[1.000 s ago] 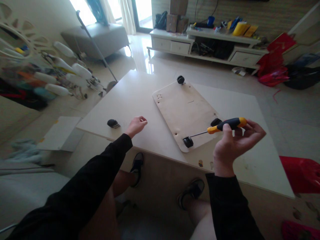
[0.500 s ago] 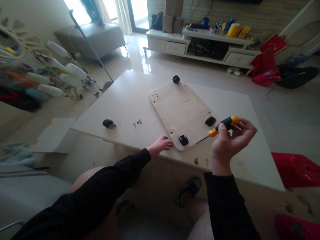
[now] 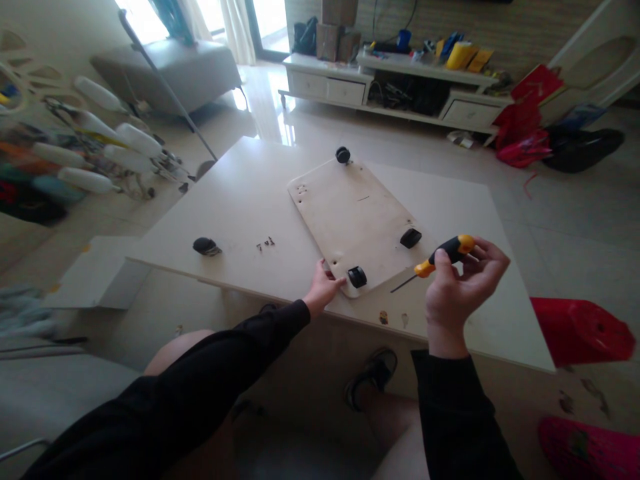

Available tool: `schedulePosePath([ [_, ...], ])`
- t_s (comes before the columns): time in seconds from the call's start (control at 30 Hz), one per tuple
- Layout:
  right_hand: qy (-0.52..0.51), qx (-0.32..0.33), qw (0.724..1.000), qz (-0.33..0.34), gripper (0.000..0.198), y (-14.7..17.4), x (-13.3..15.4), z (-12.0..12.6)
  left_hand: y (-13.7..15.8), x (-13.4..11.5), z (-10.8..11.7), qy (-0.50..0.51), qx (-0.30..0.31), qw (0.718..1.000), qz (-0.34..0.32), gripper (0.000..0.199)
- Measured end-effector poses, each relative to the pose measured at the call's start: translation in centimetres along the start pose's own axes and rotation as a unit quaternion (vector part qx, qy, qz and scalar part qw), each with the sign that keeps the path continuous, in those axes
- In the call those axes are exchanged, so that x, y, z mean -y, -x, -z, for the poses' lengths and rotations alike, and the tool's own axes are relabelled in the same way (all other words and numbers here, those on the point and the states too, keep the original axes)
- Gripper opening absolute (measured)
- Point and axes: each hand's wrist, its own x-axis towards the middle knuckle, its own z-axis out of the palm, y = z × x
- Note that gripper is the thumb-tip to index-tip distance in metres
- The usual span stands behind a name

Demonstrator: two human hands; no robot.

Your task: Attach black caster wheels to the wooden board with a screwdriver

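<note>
A flat, pale board (image 3: 350, 227) with rounded corners lies on the white table. Black caster wheels stand on three of its corners: a far one (image 3: 343, 155), a right one (image 3: 411, 238) and a near one (image 3: 357, 277). Its far-left corner shows only small holes. My left hand (image 3: 325, 288) grips the board's edge beside the near caster. In my right hand (image 3: 465, 280) is a yellow-and-black screwdriver (image 3: 445, 256), its shaft pointing down-left, apart from the board. A loose caster (image 3: 206, 247) and several small screws (image 3: 266, 244) lie on the table's left part.
The white table (image 3: 240, 193) has its near edge above my legs. A red stool (image 3: 585, 330) stands at the right. Beyond the table is a low white cabinet (image 3: 325, 90) loaded with boxes and tools. A white box (image 3: 95, 273) sits on the floor at left.
My left hand has moved right, onto the board's near edge, and taken hold there. The screwdriver stays in my right hand, its tip now away from the board. The whole view has shifted slightly.
</note>
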Motion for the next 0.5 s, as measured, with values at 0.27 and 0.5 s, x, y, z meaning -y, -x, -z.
schedulePosePath([
  [0.27, 0.021, -0.01, 0.997, -0.07, 0.051, -0.8, -3.7, 0.6, -0.2, 0.7, -1.3, 0.012, -0.009, 0.999, -0.045, 0.089],
  [0.5, -0.01, -0.046, 0.95, -0.309, 0.046, -1.9, -7.5, 0.9, -0.8, 1.0, -0.6, 0.015, 0.0, 0.999, -0.042, 0.088],
])
